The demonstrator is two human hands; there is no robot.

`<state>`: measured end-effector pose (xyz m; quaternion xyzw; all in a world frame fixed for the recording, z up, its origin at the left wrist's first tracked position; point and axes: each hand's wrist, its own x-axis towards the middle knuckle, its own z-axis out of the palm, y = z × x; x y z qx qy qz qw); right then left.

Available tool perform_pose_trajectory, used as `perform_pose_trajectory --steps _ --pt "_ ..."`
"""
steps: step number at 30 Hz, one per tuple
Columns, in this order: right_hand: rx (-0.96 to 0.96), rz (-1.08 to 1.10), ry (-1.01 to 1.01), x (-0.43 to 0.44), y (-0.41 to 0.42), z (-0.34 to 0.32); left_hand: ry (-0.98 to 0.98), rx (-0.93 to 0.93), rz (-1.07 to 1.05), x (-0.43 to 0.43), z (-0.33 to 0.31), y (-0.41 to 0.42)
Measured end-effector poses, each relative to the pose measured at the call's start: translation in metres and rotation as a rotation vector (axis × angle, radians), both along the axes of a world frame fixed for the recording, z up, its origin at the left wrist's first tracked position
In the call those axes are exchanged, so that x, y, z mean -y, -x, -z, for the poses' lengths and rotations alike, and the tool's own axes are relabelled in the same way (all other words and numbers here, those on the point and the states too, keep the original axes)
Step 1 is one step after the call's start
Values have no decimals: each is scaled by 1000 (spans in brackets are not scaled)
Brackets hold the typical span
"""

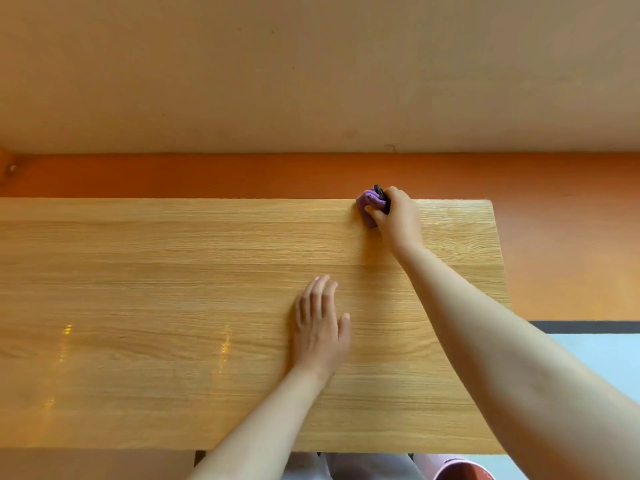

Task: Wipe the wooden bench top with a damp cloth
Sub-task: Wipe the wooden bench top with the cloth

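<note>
- Two bare hands work over the wooden bench top, a long pale plank with lengthwise grain that runs off the left edge of the view and ends in a squared corner at the right.
- Toward the left part of the bench top, a few yellowish streaks of reflected light lie on the wood; nothing else sits on that stretch.
- Near the middle of the bench top, the left hand lies palm down, flat on the wood, fingers stretched out and slightly spread, holding nothing.
- Right of it, at the far edge of the bench top, the right hand is clenched around a bunched purple cloth with a dark patch showing by the fingers; the cloth presses on the wood just at that far edge.
- The right forearm crosses the bench top's right part diagonally and hides the wood beneath it.
- Beyond the bench top's far edge runs an orange floor strip, then a tan wall.
- Past the bench top's right end, a pale blue floor patch shows, and below the near edge a reddish rounded container rim, only partly visible.
</note>
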<state>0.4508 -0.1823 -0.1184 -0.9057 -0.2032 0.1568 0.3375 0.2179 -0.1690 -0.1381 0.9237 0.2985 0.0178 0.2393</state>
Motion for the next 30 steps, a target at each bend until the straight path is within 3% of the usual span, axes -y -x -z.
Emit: perform_pose_trajectory --steps 11,18,30 --pt "109 304 96 134 -109 -5 -93 -75 41 4 8 -3" --pt "119 422 65 144 -115 5 -100 -116 43 5 8 -5" --pt "53 -243 126 97 -113 -15 -125 -119 33 7 6 -6"
